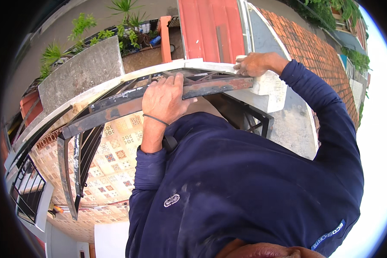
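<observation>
My left hand (164, 98) is closed over the upper bar of a dark, rust-marked steel frame (109, 117), fingers over the top and thumb to the right. A dark band circles that wrist. The frame's bar runs from the lower left up to the right, and legs hang from its left end. My right hand (259, 63) is at the white wall top (268, 88), just past the bar's right end. Its fingers are curled against a small pale piece (240, 58), which I cannot tell apart from the wall edge.
Patterned tiles (116, 148) lie below the frame at left. Beyond the curved white ledge (159, 68) are a red metal roof (213, 30), a grey slab (84, 73) and plants (124, 34). An orange tiled roof (305, 56) slopes away at right. A black railing (28, 189) stands far left.
</observation>
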Demonstrator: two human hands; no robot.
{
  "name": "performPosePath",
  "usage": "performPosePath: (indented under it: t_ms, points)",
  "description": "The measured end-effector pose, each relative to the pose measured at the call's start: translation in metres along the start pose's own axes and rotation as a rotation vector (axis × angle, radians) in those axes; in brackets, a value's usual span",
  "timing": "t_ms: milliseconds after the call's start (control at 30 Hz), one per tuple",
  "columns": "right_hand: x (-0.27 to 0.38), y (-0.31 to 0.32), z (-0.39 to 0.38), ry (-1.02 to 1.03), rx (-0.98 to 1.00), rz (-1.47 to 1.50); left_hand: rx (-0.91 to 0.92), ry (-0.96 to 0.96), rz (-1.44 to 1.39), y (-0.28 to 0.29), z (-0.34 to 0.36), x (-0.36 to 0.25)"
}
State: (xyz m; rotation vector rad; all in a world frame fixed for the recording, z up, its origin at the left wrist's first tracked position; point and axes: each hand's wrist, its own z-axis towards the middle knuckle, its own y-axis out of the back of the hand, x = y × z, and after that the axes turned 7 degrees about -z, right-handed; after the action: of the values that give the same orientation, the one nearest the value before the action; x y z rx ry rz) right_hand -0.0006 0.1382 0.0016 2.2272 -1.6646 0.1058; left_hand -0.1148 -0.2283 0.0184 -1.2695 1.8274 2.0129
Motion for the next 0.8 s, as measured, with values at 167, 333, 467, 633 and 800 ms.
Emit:
performPosePath:
  t_ms: [167, 333, 467, 633, 800]
  points:
    - [-0.012, 0.001, 0.042, 0.002, -0.025, 0.128, 0.078, 0.057, 0.029, 0.003, 0.004, 0.000]
    - [-0.037, 0.007, 0.073, -0.005, 0.145, 0.202, 0.029, 0.028, 0.027, 0.002, 0.008, 0.001]
    - [-0.036, -0.004, 0.061, 0.028, -0.007, 0.224, 0.005, 0.041, 0.012, 0.000, 0.008, 0.001]
    - [-0.012, -0.006, 0.006, 0.143, -0.187, 0.084, 0.009, 0.044, 0.034, 0.004, 0.010, -0.002]
    - [0.001, 0.018, -0.060, 0.157, -0.269, 0.212, 0.053, 0.033, 0.048, 0.007, 0.011, -0.005]
